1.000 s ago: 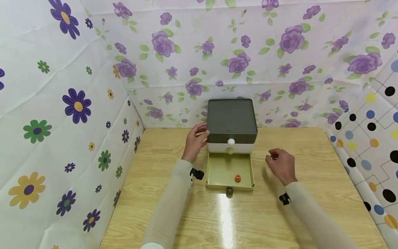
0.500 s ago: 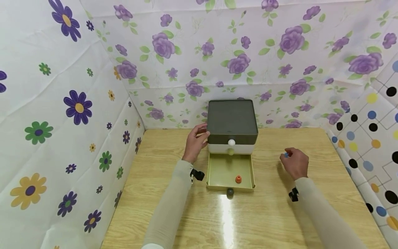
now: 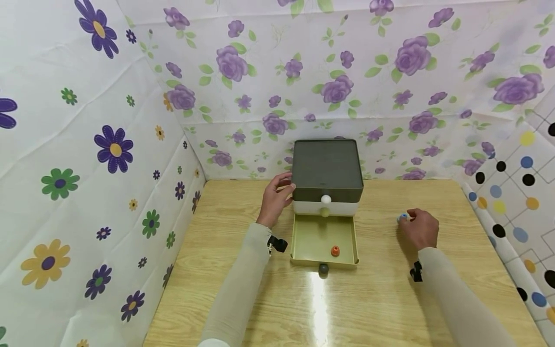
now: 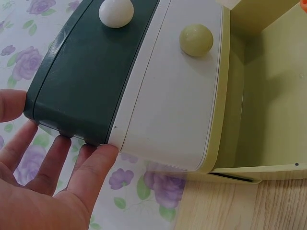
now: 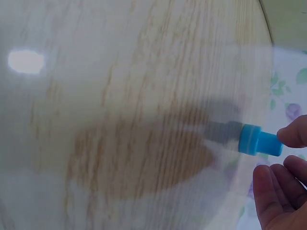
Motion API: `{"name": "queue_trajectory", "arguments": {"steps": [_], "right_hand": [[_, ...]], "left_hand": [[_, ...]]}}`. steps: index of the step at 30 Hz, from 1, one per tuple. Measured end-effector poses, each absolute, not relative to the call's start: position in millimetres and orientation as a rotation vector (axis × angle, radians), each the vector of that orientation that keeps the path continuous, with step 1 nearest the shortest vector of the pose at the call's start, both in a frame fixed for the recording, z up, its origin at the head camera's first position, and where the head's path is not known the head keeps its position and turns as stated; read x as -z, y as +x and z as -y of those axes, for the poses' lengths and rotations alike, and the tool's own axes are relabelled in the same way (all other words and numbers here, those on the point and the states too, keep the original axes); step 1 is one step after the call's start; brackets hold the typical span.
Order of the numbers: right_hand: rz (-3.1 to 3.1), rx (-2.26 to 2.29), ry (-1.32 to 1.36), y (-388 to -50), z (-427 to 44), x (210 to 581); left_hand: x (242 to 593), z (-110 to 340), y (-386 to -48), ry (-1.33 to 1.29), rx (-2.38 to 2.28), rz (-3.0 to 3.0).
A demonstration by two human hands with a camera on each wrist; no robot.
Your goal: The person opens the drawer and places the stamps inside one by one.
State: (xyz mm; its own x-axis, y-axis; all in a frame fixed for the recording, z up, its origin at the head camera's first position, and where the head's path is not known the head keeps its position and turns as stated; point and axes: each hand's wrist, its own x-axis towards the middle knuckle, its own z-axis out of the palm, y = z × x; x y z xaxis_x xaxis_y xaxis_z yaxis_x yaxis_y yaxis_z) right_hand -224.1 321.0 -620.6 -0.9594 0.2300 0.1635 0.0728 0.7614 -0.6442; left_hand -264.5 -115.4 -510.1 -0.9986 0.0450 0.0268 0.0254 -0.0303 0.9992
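A small drawer cabinet stands at the back of the table, with a dark top part, a white drawer and a pale green drawer pulled out. Against the cabinet's left side rest the spread fingers of my left hand, the thumb at the dark top edge. An orange stepped plastic piece sits in the pulled-out drawer. Right of the cabinet, a similar blue piece stands wide end down on the table. My right hand is beside it, thumb at its narrow end, fingertips apart from it.
The round knobs on the drawer fronts are white, pale green and dark grey. The wooden table meets patterned cloth walls at the back and sides.
My right hand has moved rightward with the blue piece, which now stands on the table with the fingers loosened from it. My left hand has stayed at the cabinet.
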Motion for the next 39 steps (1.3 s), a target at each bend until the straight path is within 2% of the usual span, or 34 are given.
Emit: {"name": "queue_trajectory", "arguments": {"steps": [15, 39], "right_hand": [[2.748, -0.950, -0.269, -232, -326, 635], [2.732, -1.000, -0.258, -234, -319, 635]], "left_hand": [[511, 114, -265, 0.090, -2.231, -2.186], [510, 116, -264, 0.089, -2.235, -2.194]]}}
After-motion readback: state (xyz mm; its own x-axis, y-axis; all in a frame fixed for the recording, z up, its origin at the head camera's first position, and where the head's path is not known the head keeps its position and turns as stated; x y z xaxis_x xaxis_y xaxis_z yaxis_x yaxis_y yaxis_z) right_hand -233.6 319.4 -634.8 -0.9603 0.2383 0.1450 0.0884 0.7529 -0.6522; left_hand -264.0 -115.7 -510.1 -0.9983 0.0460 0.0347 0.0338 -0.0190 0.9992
